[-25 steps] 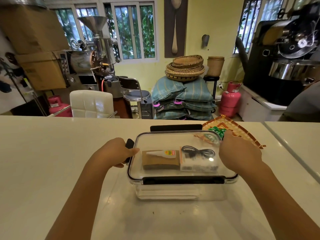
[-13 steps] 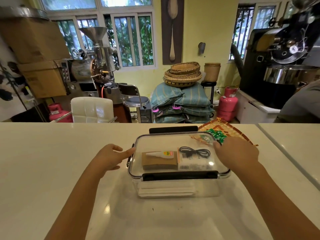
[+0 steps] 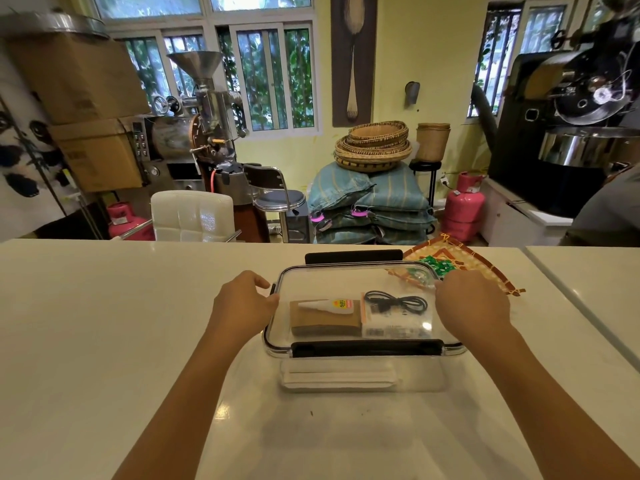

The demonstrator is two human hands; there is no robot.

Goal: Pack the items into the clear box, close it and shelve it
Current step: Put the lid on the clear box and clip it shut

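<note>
The clear box (image 3: 277,346) stands on the white counter with its transparent lid on. Black latches lie along the front (image 3: 367,348) and back (image 3: 353,256) edges. Through the lid I see a glue bottle (image 3: 327,305) on a brown card (image 3: 322,325), a coiled black cable (image 3: 398,303) on a white packet (image 3: 394,330), and something white and folded (image 3: 339,375) at the bottom. My left hand (image 3: 242,303) touches the box's left edge at the side latch, fingers loosely bent. My right hand (image 3: 472,306) lies over the right end of the lid, its fingers hidden.
A woven orange tray (image 3: 481,271) with green items (image 3: 439,265) lies just behind the box's right corner. The counter (image 3: 104,323) has a seam (image 3: 581,313) at the right. Beyond its far edge are a white chair (image 3: 192,214), a stool and roasting machines.
My left hand has let go of the raised left latch, which now lies down against the box, and only its fingers touch that edge. My right hand stays on the right end.
</note>
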